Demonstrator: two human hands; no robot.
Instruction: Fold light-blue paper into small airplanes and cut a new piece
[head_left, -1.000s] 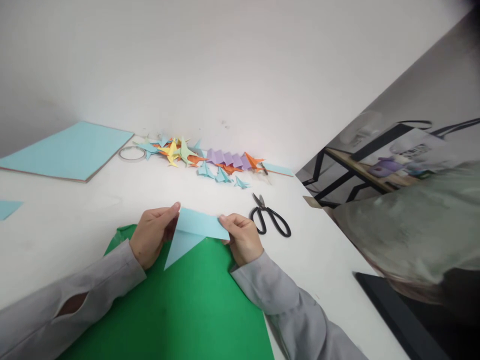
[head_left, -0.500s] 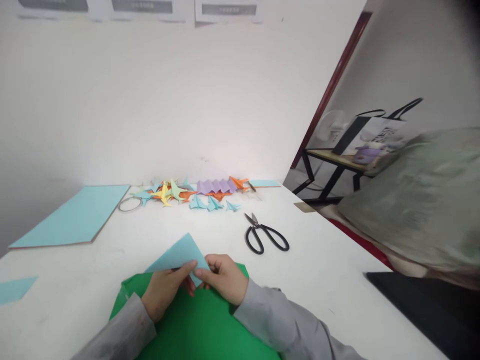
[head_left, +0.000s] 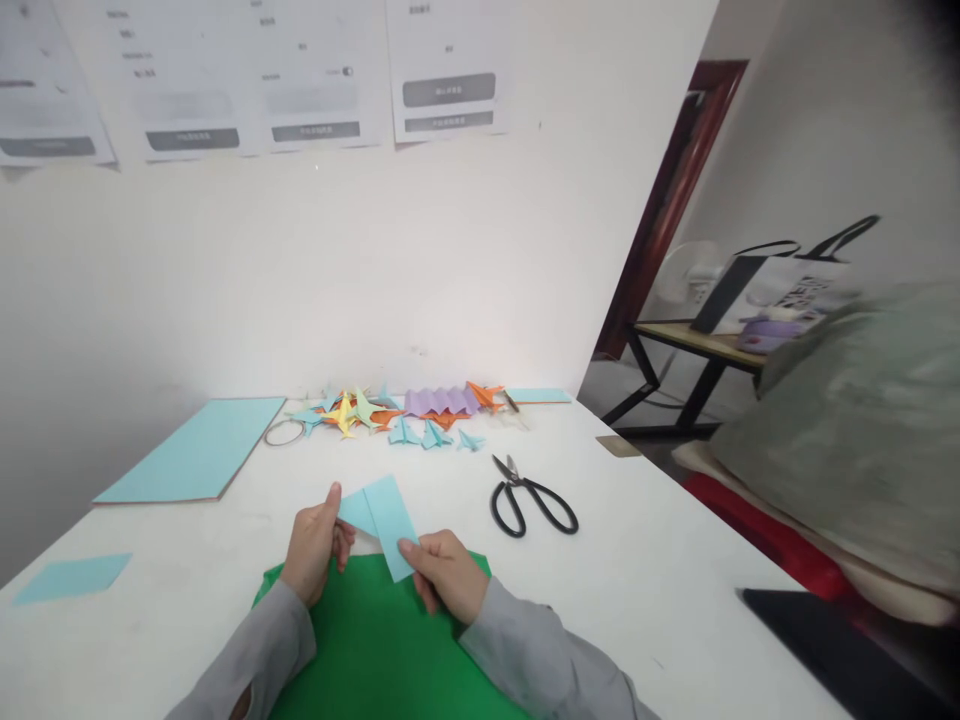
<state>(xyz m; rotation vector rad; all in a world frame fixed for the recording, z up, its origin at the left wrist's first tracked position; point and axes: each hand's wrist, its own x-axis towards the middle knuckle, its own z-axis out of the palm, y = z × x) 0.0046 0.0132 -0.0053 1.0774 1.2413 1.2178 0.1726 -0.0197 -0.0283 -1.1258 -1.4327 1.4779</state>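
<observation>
A folded sheet of light blue paper (head_left: pixel 391 520) is held up over the green cloth (head_left: pixel 375 650). A crease or layer edge crosses it, with a narrower triangular part on the left. My left hand (head_left: pixel 313 540) grips that left part near its tip, thumb up, fingers partly hidden behind. My right hand (head_left: pixel 448 572) pinches the lower right edge between thumb and fingers. Black-handled scissors (head_left: pixel 517 490) lie on the white table beyond my right hand, blades slightly apart.
Folded paper planes (head_left: pixel 360 410) in several colours and a pleated purple paper (head_left: pixel 441 402) lie along the wall. A blue sheet stack (head_left: pixel 191 450), a wire ring (head_left: pixel 285 432) and a blue scrap (head_left: pixel 71 578) are left. Right stands a shelf with a bag (head_left: pixel 765 285).
My left hand has moved from the paper's middle to its left tip. The paper has turned and shows a folded-over layer. The camera view has tilted up and shifted left.
</observation>
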